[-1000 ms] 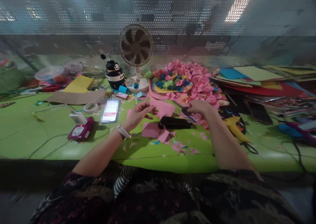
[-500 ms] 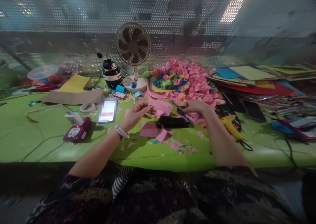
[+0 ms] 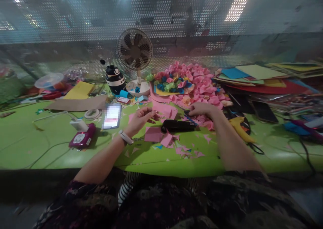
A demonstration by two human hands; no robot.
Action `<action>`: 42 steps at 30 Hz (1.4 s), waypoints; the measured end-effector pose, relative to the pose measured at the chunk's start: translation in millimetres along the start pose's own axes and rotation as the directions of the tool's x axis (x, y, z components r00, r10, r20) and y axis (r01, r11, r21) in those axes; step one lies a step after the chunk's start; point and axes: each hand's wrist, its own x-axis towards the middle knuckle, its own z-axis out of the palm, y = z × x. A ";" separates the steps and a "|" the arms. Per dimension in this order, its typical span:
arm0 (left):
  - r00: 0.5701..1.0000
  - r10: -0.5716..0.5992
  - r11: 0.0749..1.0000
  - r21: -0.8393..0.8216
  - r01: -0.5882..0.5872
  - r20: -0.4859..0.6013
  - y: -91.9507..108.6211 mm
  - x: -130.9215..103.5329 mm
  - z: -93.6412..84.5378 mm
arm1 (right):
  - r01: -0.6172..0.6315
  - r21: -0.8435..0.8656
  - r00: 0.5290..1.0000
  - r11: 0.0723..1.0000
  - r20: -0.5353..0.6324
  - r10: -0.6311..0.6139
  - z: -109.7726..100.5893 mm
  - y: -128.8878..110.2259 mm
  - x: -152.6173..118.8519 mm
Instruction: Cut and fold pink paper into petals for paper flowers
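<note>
My left hand [image 3: 141,118], with a white band on its wrist, hovers at the left edge of the pink paper pieces [image 3: 165,110]. Its fingers are curled and the tips pinched together; what they hold is too small to make out. On the right, my right hand [image 3: 202,109] is closed on the dark handles of a pair of scissors [image 3: 187,112], beside the pink heap. The blades point away to the left and are hard to see. Between my hands lies a black stapler [image 3: 178,125], with pink paper squares [image 3: 153,134] at its near left.
Behind are a fan [image 3: 135,49], a dark bottle [image 3: 114,80] and a heap of folded pink paper [image 3: 199,79]. A lit phone [image 3: 111,116], tape roll [image 3: 92,114] and purple power adapter [image 3: 82,136] lie left. Right are a yellow glue gun [image 3: 239,128] and coloured sheets [image 3: 262,72].
The view has shifted slightly, so the table's things appear a little lower and further right. Both hands stay in nearly the same places, the left one's fingers moving slightly.
</note>
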 end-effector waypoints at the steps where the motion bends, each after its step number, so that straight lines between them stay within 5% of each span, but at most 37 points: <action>1: 1.000 -0.003 1.000 -0.016 0.003 -0.007 -0.1 0.2 -0.1 | 0.002 0.038 1.000 0.999 0.024 -0.003 -1.2 5.8 -0.1; 5: 0.999 -0.012 0.997 -0.080 0.008 -0.044 0.1 0.6 0.4 | 0.006 0.118 0.999 0.993 0.033 -0.010 -9.6 25.1 -5.1; 9: 0.996 -0.002 0.990 -0.144 -0.011 -0.088 3.1 -1.0 4.0 | 0.104 0.339 0.991 0.935 -0.114 -0.069 -20.5 19.2 -20.5; 16: 0.984 0.093 0.982 -0.148 -0.116 -0.152 5.8 -1.5 8.6 | 0.360 0.810 0.930 0.463 -0.269 -0.251 -2.6 -73.4 -44.0; 20: 0.989 0.126 0.986 -0.099 -0.133 -0.078 2.9 -2.8 12.4 | 0.459 0.865 0.888 0.202 -0.438 -0.142 19.9 -119.9 -48.2; 22: 0.991 0.131 0.987 -0.092 -0.134 -0.034 1.5 -4.5 14.7 | 0.475 0.868 0.878 0.145 -0.455 -0.150 26.4 -128.7 -50.0; 34: 0.988 0.146 0.989 -0.019 -0.145 0.042 -1.9 -5.9 14.5 | 0.612 0.762 0.790 0.213 -0.573 -0.218 30.1 -124.0 -53.0; 42: 0.996 0.074 0.997 -0.030 -0.072 0.058 -1.1 -5.9 14.1 | 0.598 0.775 0.800 0.203 -0.562 -0.209 30.9 -127.5 -53.0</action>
